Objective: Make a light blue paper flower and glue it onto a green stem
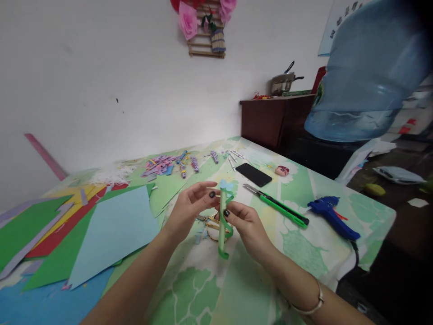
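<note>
A slim pale green paper tube (222,225) stands nearly upright above the table, with a darker green paper strip (229,228) curling loosely around it. Light blue paper pieces (227,185) sit at its top end. My right hand (245,221) pinches the tube's middle from the right, thumb in front. On the other side, my left hand (193,205) is close to the upper tube, thumb and forefinger apart; its lower fingertips are partly hidden. Behind the tube lie gold-handled scissors (211,229), partly covered, with small blue paper scraps (199,237) beside them.
Coloured paper sheets (117,225) spread over the left side. Paper scraps (160,166) and small decorated rolls (195,164) lie at the back. To the right are a phone (253,174), a green utility knife (280,207) with blade out, and a blue glue gun (333,217).
</note>
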Motion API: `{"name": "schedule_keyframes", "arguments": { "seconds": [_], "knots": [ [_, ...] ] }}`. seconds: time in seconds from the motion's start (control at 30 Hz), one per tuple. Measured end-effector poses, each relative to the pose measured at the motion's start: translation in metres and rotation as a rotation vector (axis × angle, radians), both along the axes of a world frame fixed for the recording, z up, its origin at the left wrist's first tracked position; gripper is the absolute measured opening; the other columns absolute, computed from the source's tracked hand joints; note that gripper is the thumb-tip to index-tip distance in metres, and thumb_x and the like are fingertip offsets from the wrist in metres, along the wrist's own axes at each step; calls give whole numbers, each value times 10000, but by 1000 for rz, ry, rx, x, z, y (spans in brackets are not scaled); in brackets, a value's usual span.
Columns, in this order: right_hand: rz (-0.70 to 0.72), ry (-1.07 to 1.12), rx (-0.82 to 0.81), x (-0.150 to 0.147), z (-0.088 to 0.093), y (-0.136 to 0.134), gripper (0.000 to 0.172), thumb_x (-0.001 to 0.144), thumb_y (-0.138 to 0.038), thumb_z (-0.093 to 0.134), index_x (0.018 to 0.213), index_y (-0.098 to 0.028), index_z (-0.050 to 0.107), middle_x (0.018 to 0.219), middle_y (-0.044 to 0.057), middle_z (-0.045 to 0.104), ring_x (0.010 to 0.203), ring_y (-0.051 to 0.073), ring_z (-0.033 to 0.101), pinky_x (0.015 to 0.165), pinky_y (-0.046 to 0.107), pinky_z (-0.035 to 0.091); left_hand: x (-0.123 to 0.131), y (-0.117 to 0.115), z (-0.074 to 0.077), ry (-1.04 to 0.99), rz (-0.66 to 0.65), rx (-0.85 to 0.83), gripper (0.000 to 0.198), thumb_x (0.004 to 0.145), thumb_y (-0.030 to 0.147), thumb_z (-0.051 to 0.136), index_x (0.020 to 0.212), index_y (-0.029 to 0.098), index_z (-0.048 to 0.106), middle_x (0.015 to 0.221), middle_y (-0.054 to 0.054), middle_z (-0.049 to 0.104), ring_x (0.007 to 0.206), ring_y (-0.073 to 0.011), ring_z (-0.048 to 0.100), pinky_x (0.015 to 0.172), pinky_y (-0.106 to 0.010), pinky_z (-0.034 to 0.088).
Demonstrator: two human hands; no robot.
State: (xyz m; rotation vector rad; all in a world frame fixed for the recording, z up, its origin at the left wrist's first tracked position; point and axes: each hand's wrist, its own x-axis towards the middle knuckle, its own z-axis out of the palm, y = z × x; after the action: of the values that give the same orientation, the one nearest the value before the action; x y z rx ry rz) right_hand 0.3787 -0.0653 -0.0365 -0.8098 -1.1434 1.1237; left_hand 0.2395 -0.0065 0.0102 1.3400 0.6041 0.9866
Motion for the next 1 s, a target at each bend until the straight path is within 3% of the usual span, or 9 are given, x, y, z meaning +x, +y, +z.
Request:
{"name": "schedule_keyframes", "arguments": {
  "seconds": [0.1,0.2,0.47,1.0],
  "knots": [
    [-24,20,-34,0,3,1,212,690,-356,690,703,-168,595,656,-2,593,630,128,552,619,244,437,1,2,-6,19,95,44,318,652,227,741,953,171,655,915,-67,693,856,-203,634,819,-348,491],
    [-41,11,-63,-1,3,2,223,655,-343,715,689,-164,587,652,-11,576,603,112,529,575,224,415,0,2,-4,30,174,104,239,691,259,705,908,165,667,921,-58,686,864,-194,626,809,-338,500],
    [-61,-73,-53,-5,-6,5,192,659,-303,694,706,-161,573,662,-16,543,594,106,511,551,227,398,-6,1,3,138,323,221,146,656,238,724,762,151,675,724,-18,670,689,-134,612,668,-239,495],
    [-106,-228,-37,-6,-5,-1,139,688,-276,636,749,-158,599,690,13,573,620,126,528,555,244,426,-10,9,-6,77,205,186,131,661,216,728,689,138,626,651,-2,626,618,-96,567,624,-213,470]
  ]
}}
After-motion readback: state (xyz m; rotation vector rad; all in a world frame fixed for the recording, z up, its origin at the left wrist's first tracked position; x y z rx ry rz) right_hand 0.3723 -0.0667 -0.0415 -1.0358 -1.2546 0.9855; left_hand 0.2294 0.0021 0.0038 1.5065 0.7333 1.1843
